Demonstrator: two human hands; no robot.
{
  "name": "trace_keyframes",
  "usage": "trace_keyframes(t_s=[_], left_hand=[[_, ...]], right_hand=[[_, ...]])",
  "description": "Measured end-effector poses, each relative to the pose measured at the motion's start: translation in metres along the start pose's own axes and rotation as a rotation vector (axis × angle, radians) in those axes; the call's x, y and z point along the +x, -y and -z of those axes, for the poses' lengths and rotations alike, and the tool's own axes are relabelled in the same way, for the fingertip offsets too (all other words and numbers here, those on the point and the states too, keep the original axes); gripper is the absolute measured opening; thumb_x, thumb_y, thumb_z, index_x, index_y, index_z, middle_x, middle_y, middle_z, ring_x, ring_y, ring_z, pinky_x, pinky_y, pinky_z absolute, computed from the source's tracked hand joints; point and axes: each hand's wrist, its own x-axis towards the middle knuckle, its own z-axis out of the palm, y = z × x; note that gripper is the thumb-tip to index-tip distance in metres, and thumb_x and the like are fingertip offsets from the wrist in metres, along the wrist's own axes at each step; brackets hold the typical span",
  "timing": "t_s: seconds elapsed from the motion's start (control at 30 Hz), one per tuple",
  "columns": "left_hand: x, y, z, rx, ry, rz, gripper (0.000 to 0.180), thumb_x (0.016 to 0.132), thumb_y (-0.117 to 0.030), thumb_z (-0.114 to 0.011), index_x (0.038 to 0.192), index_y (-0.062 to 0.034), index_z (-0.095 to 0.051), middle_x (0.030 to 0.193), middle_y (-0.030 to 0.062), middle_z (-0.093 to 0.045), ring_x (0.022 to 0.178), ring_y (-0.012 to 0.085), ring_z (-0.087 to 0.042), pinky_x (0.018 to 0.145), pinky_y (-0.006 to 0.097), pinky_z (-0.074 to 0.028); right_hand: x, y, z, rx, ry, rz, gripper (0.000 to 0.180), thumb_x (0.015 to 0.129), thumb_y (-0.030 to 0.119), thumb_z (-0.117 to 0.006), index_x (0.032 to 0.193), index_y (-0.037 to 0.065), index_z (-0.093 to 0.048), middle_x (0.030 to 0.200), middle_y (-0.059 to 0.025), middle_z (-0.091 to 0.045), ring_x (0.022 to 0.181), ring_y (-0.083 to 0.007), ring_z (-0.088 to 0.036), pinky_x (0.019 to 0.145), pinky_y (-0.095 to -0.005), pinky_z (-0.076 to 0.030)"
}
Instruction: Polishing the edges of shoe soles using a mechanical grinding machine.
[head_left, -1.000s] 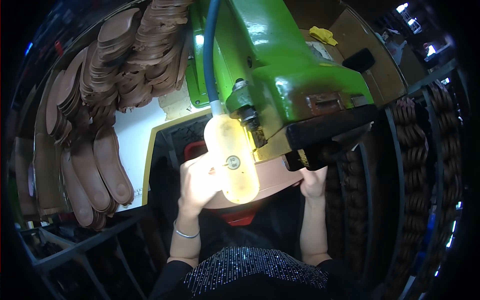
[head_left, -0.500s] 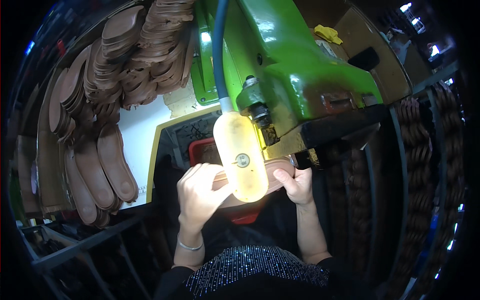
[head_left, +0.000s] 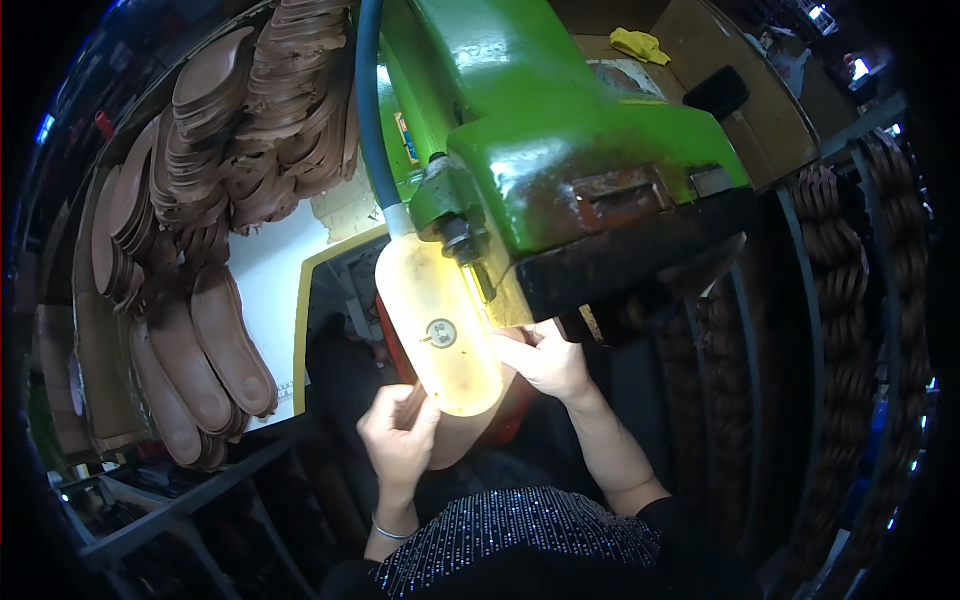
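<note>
A brown shoe sole (head_left: 462, 437) is held between my two hands, tilted under a glowing oval lamp (head_left: 430, 300) that hides its middle. My left hand (head_left: 396, 436) pinches the near left end, with thumb and fingers together. At the far right end, my right hand (head_left: 550, 362) is closed on the sole, its fingertips partly covered by the lamp. Just beyond that hand is the head of a green machine (head_left: 590, 150), with a dark spindle (head_left: 458, 238) beside the lamp.
Stacks of brown soles (head_left: 215, 350) lie on the white table (head_left: 270, 270) at left. Below the lamp, a red bin (head_left: 392, 335) is partly visible. Racks of soles (head_left: 830, 250) stand at right. A cardboard box (head_left: 770, 130) with a yellow cloth (head_left: 640, 46) sits far right.
The sole has turned, its left end swinging nearer to me. My left hand moved down toward my body; my right hand moved left and slightly away. The view shifted, so machine and lamp appear further left.
</note>
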Motion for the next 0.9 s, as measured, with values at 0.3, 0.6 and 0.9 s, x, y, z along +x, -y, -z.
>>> trace_keyframes(t_s=[0.3, 0.6, 0.9], left_hand=[[0.035, -0.002, -0.050, -0.099, 0.281, -0.312, 0.018, 0.075, -0.001, -0.070, 0.090, 0.0050, -0.062, 0.079, 0.0132, -0.067, 0.070, 0.0181, -0.067, 0.063, 0.027, -0.051], [0.027, -0.008, -0.062, -0.234, 0.365, -0.116, 0.020, 0.085, -0.006, -0.064, 0.103, 0.0005, -0.059, 0.091, 0.0038, -0.066, 0.078, 0.0078, -0.060, 0.070, 0.021, -0.048], [0.010, 0.001, -0.061, -0.424, 0.249, 0.043, 0.022, 0.083, 0.004, -0.062, 0.103, 0.0035, -0.055, 0.093, 0.0088, -0.065, 0.080, 0.0084, -0.062, 0.071, 0.019, -0.049]], right_hand=[[-0.032, -0.018, 0.017, 0.029, -0.223, 0.032, 0.036, 0.078, 0.005, -0.072, 0.109, -0.005, -0.056, 0.101, -0.0108, -0.065, 0.091, -0.0158, -0.062, 0.081, -0.0275, -0.050], [-0.116, -0.059, 0.027, 0.013, 0.024, -0.361, 0.035, 0.077, 0.012, -0.073, 0.104, -0.007, -0.061, 0.098, -0.0123, -0.066, 0.089, -0.0172, -0.063, 0.082, -0.0290, -0.050], [-0.106, -0.027, 0.089, -0.073, -0.379, -0.127, 0.020, 0.077, -0.002, -0.068, 0.096, -0.002, -0.061, 0.084, -0.0080, -0.066, 0.074, -0.0123, -0.063, 0.069, -0.0222, -0.052]])
